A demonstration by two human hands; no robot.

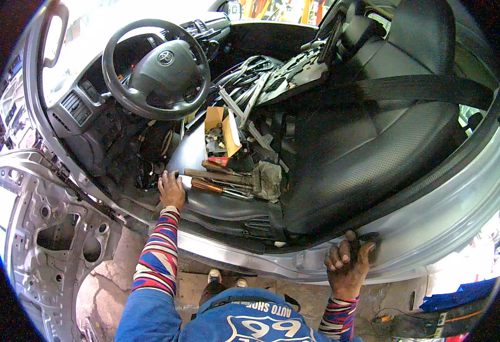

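My left hand (pixel 170 190) rests with fingers apart on the front of the black seat cushion (pixel 198 145). Beside it lie screwdrivers with wooden-looking handles (pixel 206 186) and a grey rag (pixel 266 181). An open cardboard box of small parts (pixel 221 135) sits just beyond them. At the silver body edge (pixel 421 222) on the lower right, my right hand (pixel 345 264) has curled fingers around a dark shape that I cannot make out.
A steering wheel (pixel 156 74) is upper left. Trim strips and cables (pixel 261 85) lie across the seats. The seat belt (pixel 415 85) crosses the backrest. A bare metal door (pixel 56 239) stands at the left. A blue item (pixel 455 293) lies outside, lower right.
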